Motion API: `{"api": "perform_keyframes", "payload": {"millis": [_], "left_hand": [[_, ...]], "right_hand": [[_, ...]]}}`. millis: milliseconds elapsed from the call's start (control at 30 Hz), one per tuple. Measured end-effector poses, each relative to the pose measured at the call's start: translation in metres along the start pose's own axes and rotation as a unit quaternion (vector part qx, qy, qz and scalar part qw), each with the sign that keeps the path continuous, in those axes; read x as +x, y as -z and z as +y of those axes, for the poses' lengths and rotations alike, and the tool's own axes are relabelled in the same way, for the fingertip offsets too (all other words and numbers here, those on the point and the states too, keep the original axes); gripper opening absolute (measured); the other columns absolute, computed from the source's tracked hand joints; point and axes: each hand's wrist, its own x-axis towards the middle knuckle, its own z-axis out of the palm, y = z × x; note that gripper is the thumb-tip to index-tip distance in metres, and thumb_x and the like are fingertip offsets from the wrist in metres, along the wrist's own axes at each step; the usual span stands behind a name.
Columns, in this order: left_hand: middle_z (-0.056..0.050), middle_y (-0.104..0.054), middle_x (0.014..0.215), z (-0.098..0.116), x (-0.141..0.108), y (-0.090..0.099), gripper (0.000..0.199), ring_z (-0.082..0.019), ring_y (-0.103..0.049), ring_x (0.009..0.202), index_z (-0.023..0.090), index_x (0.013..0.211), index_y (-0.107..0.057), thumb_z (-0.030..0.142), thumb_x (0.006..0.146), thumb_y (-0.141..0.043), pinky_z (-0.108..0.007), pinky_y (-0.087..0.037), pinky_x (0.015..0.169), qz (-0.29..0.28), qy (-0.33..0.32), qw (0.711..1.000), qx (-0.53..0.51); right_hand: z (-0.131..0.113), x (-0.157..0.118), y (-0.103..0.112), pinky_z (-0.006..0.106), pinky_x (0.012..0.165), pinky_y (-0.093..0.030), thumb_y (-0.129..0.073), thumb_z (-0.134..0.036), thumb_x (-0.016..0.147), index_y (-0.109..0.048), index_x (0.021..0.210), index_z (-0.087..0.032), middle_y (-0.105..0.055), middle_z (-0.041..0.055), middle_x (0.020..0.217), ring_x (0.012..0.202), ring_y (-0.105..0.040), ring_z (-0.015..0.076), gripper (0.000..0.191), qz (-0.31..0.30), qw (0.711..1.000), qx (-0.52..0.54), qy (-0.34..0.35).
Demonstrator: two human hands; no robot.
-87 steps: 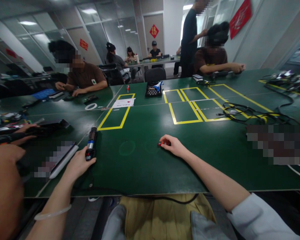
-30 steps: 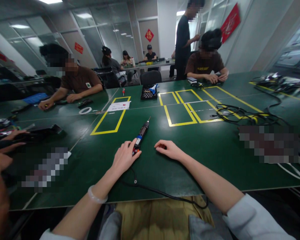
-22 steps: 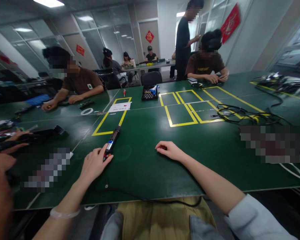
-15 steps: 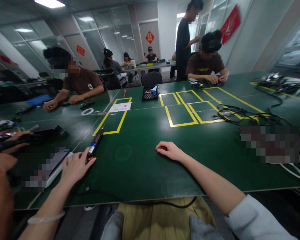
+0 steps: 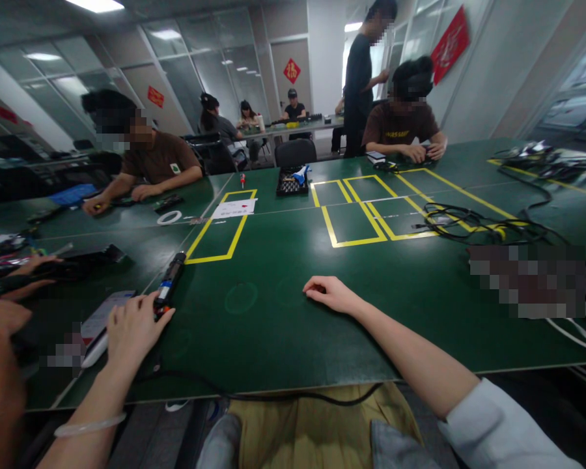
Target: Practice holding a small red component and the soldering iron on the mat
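Observation:
My left hand (image 5: 135, 326) is closed, thumb and fingers around the near end of a black electric screwdriver (image 5: 170, 280) with a blue label. The tool lies on the green table, its far end by a corner of a yellow tape outline. Red or orange parts show near my thumb; my fingers hide the rest of that end. A black cable (image 5: 200, 378) runs along the table's near edge. On the bare tabletop to the right rests my right hand (image 5: 333, 293), its fingers curled in and nothing visible in them.
Left of my left hand is a partly blurred white-edged device (image 5: 95, 348), beside another person's arm (image 5: 2, 339). Tape outlines (image 5: 356, 245) mark the table. Farther off are a black tray (image 5: 292, 189), a tape roll (image 5: 169, 217) and tangled cables (image 5: 449, 221). Co-workers sit across the table.
My left hand has shifted left with the electric screwdriver, whose far end has swung away from the tape outline's corner. My right hand stays put.

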Motion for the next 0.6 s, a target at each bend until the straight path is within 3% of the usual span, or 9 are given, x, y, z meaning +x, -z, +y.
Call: {"api": "perform_keyframes", "payload": {"millis": [100,233,367,467,600], "left_hand": [[-0.006,-0.059,0.107,0.007,-0.007,0.013,0.043,-0.021,-0.055,0.094,0.022,0.106,-0.052,0.051,0.089,-0.026,-0.031,-0.046,0.078,0.001,0.007,1.000,-0.004],[-0.004,-0.062,0.096,0.014,-0.004,0.031,0.041,-0.022,-0.057,0.085,0.022,0.097,-0.056,0.046,0.092,-0.023,-0.032,-0.045,0.071,-0.026,0.036,0.999,-0.022],[-0.006,-0.066,0.093,0.046,0.006,0.053,0.045,-0.024,-0.061,0.082,0.021,0.104,-0.058,0.053,0.089,-0.031,-0.032,-0.045,0.070,-0.046,0.015,0.979,-0.200],[-0.004,-0.069,0.093,0.095,0.010,0.077,0.041,-0.020,-0.063,0.087,0.021,0.101,-0.060,0.054,0.087,-0.039,-0.029,-0.045,0.078,-0.067,-0.073,0.909,-0.405],[-0.003,-0.066,0.090,0.172,0.014,0.109,0.042,-0.016,-0.061,0.083,0.020,0.110,-0.061,0.049,0.089,-0.039,-0.028,-0.045,0.078,-0.154,-0.212,0.793,-0.549]], "right_hand": [[-0.001,0.000,0.000,0.024,0.066,-0.044,-0.056,-0.026,0.086,-0.067,0.093,-0.015,-0.065,0.0021,0.078,0.069,-0.058,0.0130,0.017,0.000,1.000,-0.001,0.002],[-0.001,0.000,0.000,0.024,0.065,-0.043,-0.056,-0.026,0.086,-0.067,0.092,-0.015,-0.064,0.0015,0.076,0.068,-0.057,0.0129,0.016,0.001,1.000,-0.010,-0.002],[0.000,0.000,0.000,0.024,0.066,-0.043,-0.056,-0.026,0.086,-0.067,0.093,-0.015,-0.065,0.0017,0.077,0.069,-0.057,0.0129,0.017,-0.004,1.000,-0.008,-0.002],[0.000,0.000,0.000,0.024,0.066,-0.044,-0.055,-0.027,0.086,-0.066,0.093,-0.015,-0.064,0.0017,0.077,0.070,-0.057,0.0129,0.017,-0.005,1.000,-0.001,-0.002],[0.000,0.000,0.000,0.023,0.066,-0.044,-0.056,-0.025,0.086,-0.060,0.106,-0.016,-0.063,0.0007,0.079,0.068,-0.056,0.0114,0.023,0.002,0.999,0.039,0.002]]}}
